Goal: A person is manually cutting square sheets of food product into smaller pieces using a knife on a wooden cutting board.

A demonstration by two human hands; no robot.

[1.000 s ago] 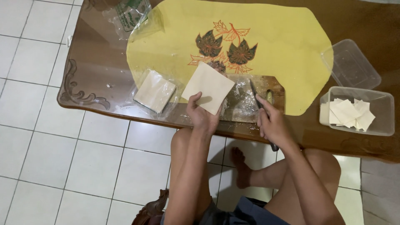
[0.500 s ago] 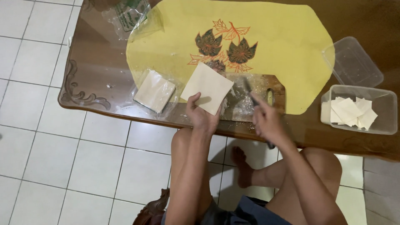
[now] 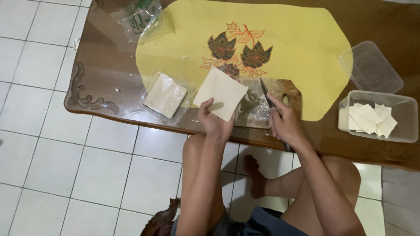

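My left hand (image 3: 213, 122) holds a pale square dough sheet (image 3: 220, 92) by its near corner, lifted over the left end of a floury wooden cutting board (image 3: 288, 94). My right hand (image 3: 285, 122) grips a dark-bladed knife (image 3: 265, 90), its tip pointing away over the board. A stack of the same pale sheets in clear wrap (image 3: 165, 95) lies to the left of my left hand, at the edge of the yellow leaf-patterned mat (image 3: 288, 39).
A clear plastic tub (image 3: 404, 131) with cut pale pieces stands at the right; its lid (image 3: 372, 65) lies behind it. A crumpled plastic bag (image 3: 138, 17) sits at the far left of the brown glass-topped table (image 3: 100, 65). My bare knees and a foot are under the table's edge, over white floor tiles.
My right hand has shifted the knife a little over the board. The left hand still holds the sheet in about the same place.
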